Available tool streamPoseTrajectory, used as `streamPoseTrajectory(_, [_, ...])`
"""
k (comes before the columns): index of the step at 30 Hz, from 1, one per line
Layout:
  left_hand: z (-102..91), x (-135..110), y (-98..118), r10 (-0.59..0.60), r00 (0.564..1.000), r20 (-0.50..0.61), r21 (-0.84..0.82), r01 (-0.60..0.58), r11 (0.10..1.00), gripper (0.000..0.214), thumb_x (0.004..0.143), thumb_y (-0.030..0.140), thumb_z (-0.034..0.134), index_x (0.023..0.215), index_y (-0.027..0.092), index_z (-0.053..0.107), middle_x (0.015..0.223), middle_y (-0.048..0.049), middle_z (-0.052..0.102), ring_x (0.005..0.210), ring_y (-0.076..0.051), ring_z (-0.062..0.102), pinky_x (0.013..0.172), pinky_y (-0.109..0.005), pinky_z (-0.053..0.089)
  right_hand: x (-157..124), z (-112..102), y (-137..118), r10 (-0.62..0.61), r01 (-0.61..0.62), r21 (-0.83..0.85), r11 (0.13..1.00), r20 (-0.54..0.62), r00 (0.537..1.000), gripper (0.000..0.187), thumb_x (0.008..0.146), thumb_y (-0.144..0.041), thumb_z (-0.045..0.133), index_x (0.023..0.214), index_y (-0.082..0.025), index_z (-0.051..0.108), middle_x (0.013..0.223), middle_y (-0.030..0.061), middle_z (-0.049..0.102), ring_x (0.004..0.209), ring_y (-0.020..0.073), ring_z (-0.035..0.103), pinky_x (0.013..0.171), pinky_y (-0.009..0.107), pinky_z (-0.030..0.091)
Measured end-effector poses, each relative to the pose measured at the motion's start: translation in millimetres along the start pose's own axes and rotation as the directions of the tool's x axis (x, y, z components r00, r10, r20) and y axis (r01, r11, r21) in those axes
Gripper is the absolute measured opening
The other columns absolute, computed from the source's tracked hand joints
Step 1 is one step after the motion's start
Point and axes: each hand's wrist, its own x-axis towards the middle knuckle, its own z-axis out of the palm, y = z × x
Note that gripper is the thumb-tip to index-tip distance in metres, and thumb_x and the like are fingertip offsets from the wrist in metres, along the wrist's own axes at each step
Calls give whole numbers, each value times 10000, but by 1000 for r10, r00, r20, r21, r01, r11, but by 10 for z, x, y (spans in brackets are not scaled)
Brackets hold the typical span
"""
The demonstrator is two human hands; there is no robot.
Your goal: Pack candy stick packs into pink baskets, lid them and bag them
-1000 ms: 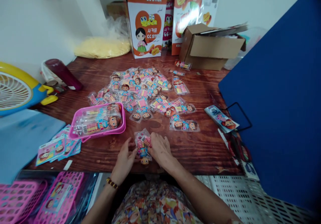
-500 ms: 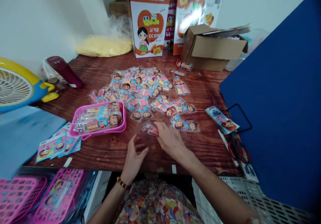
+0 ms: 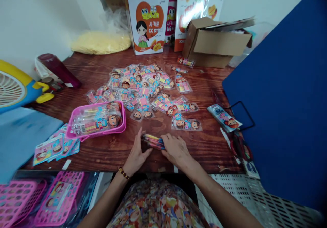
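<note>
A small stack of clear candy packets (image 3: 152, 141) stands on edge near the front of the wooden table (image 3: 107, 153). My left hand (image 3: 136, 154) presses its left end with the fingers extended. My right hand (image 3: 176, 149) grips the right end of the stack, fingers curled on it. A wide pile of the same cartoon-faced packets (image 3: 143, 90) lies just beyond. A pink plastic basket (image 3: 95, 120) filled with packets sits to the left of my hands.
Printed cards (image 3: 55, 148) lie at the front left, by a blue sheet (image 3: 22, 136). CC Stick cartons (image 3: 148, 16) and an open cardboard box (image 3: 217, 42) stand at the back. A blue board (image 3: 286, 95) walls the right. Pink baskets (image 3: 38, 197) sit below the table.
A second ago both hands held a flat packet stack near the table edge. The right hand reached forward to the pile, then both hands came together on a stack turned on edge.
</note>
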Motion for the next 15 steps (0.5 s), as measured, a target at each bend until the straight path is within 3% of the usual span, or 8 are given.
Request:
streamPoseTrajectory(3, [61,25,29,10,1000,22,-30,-10,1000,924,856,293,635,1537,273,11,1553,-143,264,1429,-263,307,1190,-486,247,-27,41,37,-19,19,-20,1000,8,1000,273,861,-238,618,1116,-193,532,1095,71,650,995,244,640,864,376,468])
streamPoseTrajectory(5, [96,32,42,-12,1000,17,-48,13,999,928,861,305,634,1535,271,-2,1516,-147,314,1389,-257,369,1166,-477,296,-43,68,47,-29,28,-29,999,-11,1000,250,870,-239,612,1105,-201,534,1078,62,653,969,239,649,804,352,478])
streamPoseTrajectory(8, [97,20,58,-51,999,15,-43,51,998,886,872,328,631,1534,279,44,1390,-118,446,1260,-228,500,1122,-456,359,-96,80,88,4,-5,-23,1000,-26,1000,335,862,-315,659,1150,-215,519,1085,55,655,968,245,652,793,350,479])
streamPoseTrajectory(11, [66,2,87,-35,997,63,-11,36,999,842,870,349,641,1525,299,114,1408,-106,434,1282,-231,477,1134,-456,345,-159,81,134,-27,26,-32,999,-15,1000,427,850,-350,682,1211,-223,493,1111,63,650,986,250,649,800,345,479])
streamPoseTrajectory(15, [70,-4,114,3,996,91,38,-6,999,873,862,366,656,1524,290,93,1477,-125,366,1352,-251,411,1154,-468,321,-148,126,99,-60,60,-45,997,0,998,229,945,-257,517,1171,-219,514,1074,59,651,959,230,655,743,327,490])
